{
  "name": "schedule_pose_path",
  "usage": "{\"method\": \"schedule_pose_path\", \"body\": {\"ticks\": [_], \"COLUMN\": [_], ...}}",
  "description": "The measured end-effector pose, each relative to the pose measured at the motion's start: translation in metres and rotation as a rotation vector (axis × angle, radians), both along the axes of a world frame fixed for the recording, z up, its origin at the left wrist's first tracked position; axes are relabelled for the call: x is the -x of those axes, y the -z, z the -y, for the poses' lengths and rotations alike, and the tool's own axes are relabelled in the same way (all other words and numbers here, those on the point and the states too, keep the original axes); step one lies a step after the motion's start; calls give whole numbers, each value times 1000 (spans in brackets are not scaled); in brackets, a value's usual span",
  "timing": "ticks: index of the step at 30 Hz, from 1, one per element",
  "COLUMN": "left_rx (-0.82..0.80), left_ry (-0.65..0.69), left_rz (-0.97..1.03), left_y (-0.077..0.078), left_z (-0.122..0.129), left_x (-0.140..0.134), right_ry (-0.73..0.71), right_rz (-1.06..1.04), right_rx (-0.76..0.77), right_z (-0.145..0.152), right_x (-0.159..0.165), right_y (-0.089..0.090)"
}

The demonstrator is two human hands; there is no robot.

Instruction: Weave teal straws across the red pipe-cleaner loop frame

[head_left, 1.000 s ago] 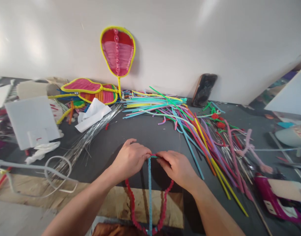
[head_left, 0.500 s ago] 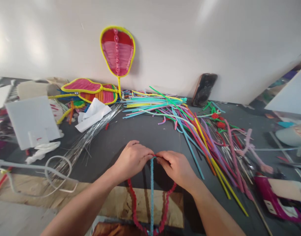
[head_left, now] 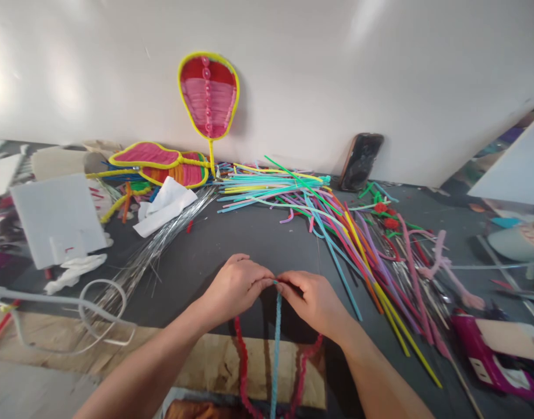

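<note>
At the centre of the clock, just above the counter (head_left: 244, 230), the left hand (head_left: 237, 286) and right hand (head_left: 314, 298) come fingertip to fingertip, each grip pinched on the head of a blue cord (head_left: 276, 355), where a speck of teal shows. Exactly which strand each finger presses is too small to tell. The blue cord hangs toward six o'clock. A crinkled red cord (head_left: 243, 364) passes out of sight at the hands, its sides dropping at seven and five o'clock, either side of the blue. Under both, from five round toward eight, lies a stained board (head_left: 214, 364).

At nine o'clock a white cable (head_left: 103, 326) coils over the counter. Toward ten, silver wires (head_left: 151, 247) fan out beside folded paper (head_left: 166, 205); a white card (head_left: 59, 218) leans farther out, between nine and ten. Between ten and eleven lies a yellow-edged pink panel (head_left: 147, 153), and at eleven another panel (head_left: 208, 99) stands upright before the wall (head_left: 306, 75). Coloured stems (head_left: 271, 189) sprawl from twelve round to three. A phone (head_left: 361, 163) leans on the wall at one, red pompoms (head_left: 391, 223) sit at two, and a magenta tool (head_left: 480, 355) lies between three and four.
</note>
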State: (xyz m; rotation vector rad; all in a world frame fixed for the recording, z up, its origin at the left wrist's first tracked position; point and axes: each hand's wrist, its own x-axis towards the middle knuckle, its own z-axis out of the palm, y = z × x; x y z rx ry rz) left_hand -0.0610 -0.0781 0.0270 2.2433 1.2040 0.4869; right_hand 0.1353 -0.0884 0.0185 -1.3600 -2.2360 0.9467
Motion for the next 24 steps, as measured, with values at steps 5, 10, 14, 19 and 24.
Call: {"method": "schedule_pose_path", "body": {"ticks": [5,10,14,19,24], "left_rx": [256,482,585,691,659], "left_ry": [-126,-169,-173,-197,-231], "left_rz": [3,28,85,223,278], "left_y": [-18,-21,-15,-10,-8], "left_z": [-5,-5,-7,-9,-5], "left_x": [9,14,14,13,6], "right_ry": [78,93,83,70,54], "right_rz": [-127,-169,-190,-202,-219], "right_rx": [189,273,300,301,228], "right_z": [-3,-5,-5,-5,-3], "right_x": [-6,-11,-12,-13,-10], "right_y": [-5,-5,-5,-4,-6]}}
